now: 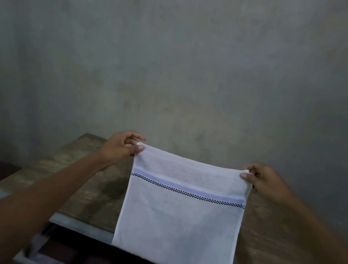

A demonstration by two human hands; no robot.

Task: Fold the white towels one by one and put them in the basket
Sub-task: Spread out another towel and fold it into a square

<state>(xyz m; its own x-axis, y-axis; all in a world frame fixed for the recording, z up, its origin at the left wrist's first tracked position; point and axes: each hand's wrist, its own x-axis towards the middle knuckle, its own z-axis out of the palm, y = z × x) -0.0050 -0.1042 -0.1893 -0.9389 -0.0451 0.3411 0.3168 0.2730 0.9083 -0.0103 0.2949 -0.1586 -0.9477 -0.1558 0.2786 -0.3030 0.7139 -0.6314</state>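
A white towel (179, 220) with a pale blue band and a dark checked stripe near its top hangs in the air, stretched flat between both hands. My left hand (121, 146) pinches its upper left corner. My right hand (266, 182) pinches its upper right corner. The towel's lower edge hangs past the near edge of the wooden table (80, 190). No basket is in view.
The worn wooden table stands against a bare grey wall (181, 52). Its pale frame (83, 228) runs along the near edge, with dark floor below and to the left.
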